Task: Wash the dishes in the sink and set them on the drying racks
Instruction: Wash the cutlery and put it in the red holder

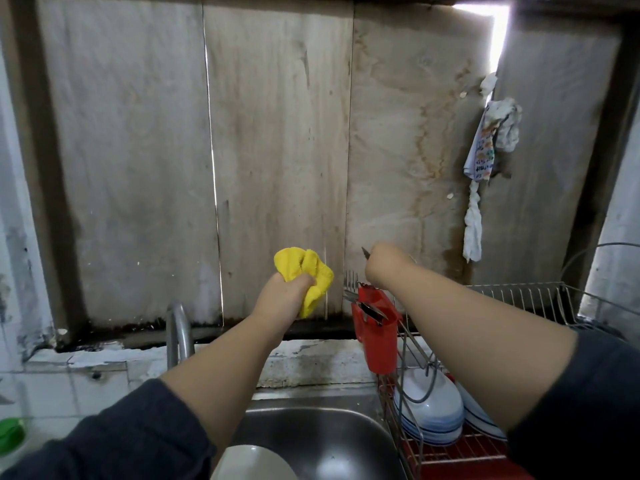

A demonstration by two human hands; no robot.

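My left hand (pixel 284 294) is raised in front of the wall and grips a bunched yellow cloth (pixel 306 271). My right hand (pixel 382 263) is curled round a thin metal utensil (pixel 365 252) whose tip sticks out to the left, just above the red cutlery holder (pixel 377 341). Forks (pixel 351 282) and other cutlery stand in that holder. It hangs on the wire drying rack (pixel 519 294). Stacked white bowls (pixel 429 407) with blue rims lean in the rack's lower tier. Below lies the steel sink (pixel 332 441) with a white dish (pixel 252 462) at its front edge.
A curved steel tap (pixel 178 332) rises left of the sink. A green object (pixel 10 433) sits on the tiled counter at far left. Rags (pixel 491 140) hang on the stained board wall at upper right. The rack's upper wire tier stretches right behind my forearm.
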